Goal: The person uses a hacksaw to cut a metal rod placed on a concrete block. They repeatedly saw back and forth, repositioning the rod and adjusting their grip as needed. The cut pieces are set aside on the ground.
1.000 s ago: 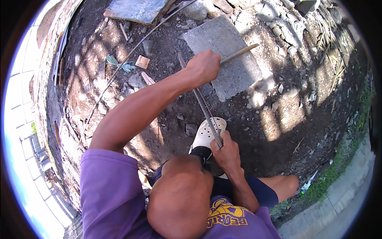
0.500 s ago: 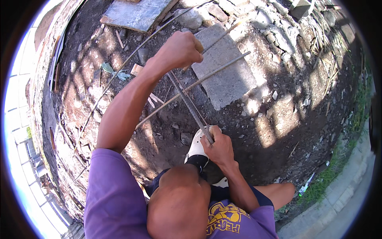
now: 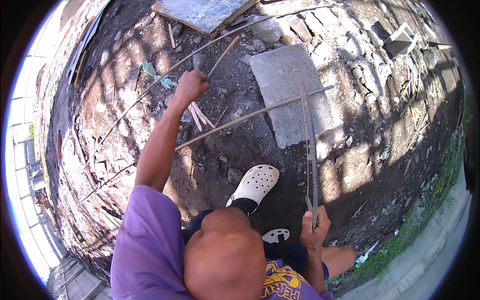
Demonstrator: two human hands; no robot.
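Note:
My left hand is closed around a short brown rod, which sticks out up and to the right above the dirt. Low on the right, my right hand grips the lower end of a hacksaw. Its frame is a curved ribbed metal bar with a thin blade along its left side; it points away from me, the tip over the concrete slab. A long metal rod lies across that slab and runs down to the left, between my two hands and touched by neither.
Another long thin rod stretches diagonally at the left, past green string. A board and rocks lie at the far side. My foot in a white clog is below the slab. A hollow block sits far right.
My left hand has moved left and a little down with the short rod, off the slab. My right hand has swung the hacksaw right and down, away from the left hand.

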